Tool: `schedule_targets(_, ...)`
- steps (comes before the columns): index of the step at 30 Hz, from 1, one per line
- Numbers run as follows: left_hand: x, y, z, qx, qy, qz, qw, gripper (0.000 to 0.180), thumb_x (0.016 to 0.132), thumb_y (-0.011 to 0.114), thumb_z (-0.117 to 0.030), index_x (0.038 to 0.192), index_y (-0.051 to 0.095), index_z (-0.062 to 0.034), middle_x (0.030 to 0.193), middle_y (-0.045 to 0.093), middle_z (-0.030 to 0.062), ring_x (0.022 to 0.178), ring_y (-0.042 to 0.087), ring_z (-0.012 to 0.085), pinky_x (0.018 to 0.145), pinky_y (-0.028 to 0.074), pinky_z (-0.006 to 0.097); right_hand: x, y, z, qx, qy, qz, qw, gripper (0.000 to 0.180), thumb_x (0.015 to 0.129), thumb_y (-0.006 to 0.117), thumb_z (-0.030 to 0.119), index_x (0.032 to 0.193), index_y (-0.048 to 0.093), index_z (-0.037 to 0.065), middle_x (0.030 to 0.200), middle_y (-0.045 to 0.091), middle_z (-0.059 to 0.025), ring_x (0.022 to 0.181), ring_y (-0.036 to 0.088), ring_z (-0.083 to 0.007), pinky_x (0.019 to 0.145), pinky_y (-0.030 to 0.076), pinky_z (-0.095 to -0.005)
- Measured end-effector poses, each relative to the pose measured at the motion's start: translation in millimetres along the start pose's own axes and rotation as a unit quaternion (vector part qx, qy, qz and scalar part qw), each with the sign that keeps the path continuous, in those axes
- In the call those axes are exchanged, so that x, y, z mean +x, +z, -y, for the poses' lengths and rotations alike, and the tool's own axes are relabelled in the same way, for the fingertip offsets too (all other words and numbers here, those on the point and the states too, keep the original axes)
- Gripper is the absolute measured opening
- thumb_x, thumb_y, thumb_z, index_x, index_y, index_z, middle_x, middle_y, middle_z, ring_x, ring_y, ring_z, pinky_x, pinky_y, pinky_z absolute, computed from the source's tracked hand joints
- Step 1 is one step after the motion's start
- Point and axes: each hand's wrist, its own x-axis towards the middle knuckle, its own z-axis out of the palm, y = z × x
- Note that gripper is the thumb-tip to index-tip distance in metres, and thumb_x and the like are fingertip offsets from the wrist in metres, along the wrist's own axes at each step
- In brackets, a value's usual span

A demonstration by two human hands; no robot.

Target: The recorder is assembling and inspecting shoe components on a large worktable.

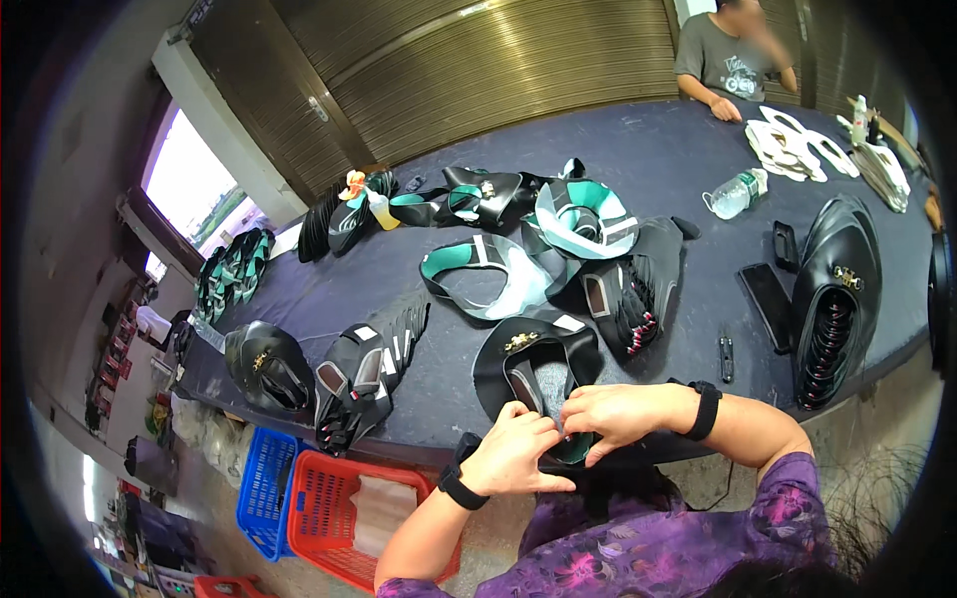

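Observation:
At the near table edge lies a black shoe upper (494, 371) with a gold ornament on its front and a grey and green lining. My left hand (510, 453) pinches the near left rim of its opening, fingertips bent over the edge and thumb stretched out. Close beside it, my right hand (620, 413) grips the near right rim, its thumb pointing down by the green lining. What lies between the fingertips is partly hidden. Just beyond sits a lining piece, white and green (503, 269), next to a stack of black pieces (633, 299).
Left are a black ornamented upper stack (267, 364) and grey-black pieces (361, 374). Rightward lie a cutter (726, 357), a phone (766, 304), a tall upper stack (847, 259) and a bottle (738, 194). Red (309, 533) and blue baskets (261, 498) stand below. A person (733, 60) sits across.

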Motion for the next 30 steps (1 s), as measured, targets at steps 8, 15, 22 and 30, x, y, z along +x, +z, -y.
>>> schedule_targets(8,-6,16,3,-0.006,0.004,-0.055,0.998,0.027,0.07,0.066,-0.033,0.081,0.06,-0.0083,0.074,0.053,0.0042,0.076,0.052,0.0207,0.075,0.036,0.033,-5,12,0,-0.023,-0.03,-0.033,0.999,0.028,0.07,0.064,0.03,0.085,0.059,0.006,0.081,0.055,-0.0058,0.083,0.051,-0.0246,0.076,0.039,-0.0334)
schedule_targets(15,-10,-21,3,-0.131,0.002,-0.061,0.99,0.023,0.07,0.067,-0.026,0.078,0.061,-0.0058,0.077,0.056,0.0045,0.074,0.053,0.0211,0.067,0.037,0.031,6,-7,15,0.056,-0.022,-0.1,0.993,0.028,0.079,0.056,0.032,0.087,0.059,0.006,0.081,0.056,-0.0056,0.077,0.053,-0.022,0.072,0.037,-0.032)
schedule_targets(22,-16,-31,-3,-0.194,0.0,-0.08,0.978,0.02,0.071,0.066,-0.017,0.081,0.059,-0.0016,0.08,0.058,0.0081,0.077,0.053,0.0239,0.071,0.04,0.033,11,-10,21,0.101,-0.015,-0.133,0.986,0.027,0.077,0.061,0.03,0.091,0.059,0.006,0.087,0.058,-0.0063,0.081,0.053,-0.0236,0.073,0.04,-0.0325)
schedule_targets(30,-20,-27,-9,-0.225,0.004,-0.135,0.965,0.017,0.076,0.063,-0.019,0.08,0.06,-0.0027,0.076,0.057,0.0068,0.072,0.052,0.0224,0.066,0.039,0.032,13,-8,27,0.098,0.0,-0.143,0.985,0.028,0.077,0.062,0.03,0.091,0.059,0.006,0.088,0.058,-0.0064,0.081,0.053,-0.0244,0.071,0.042,-0.0328)
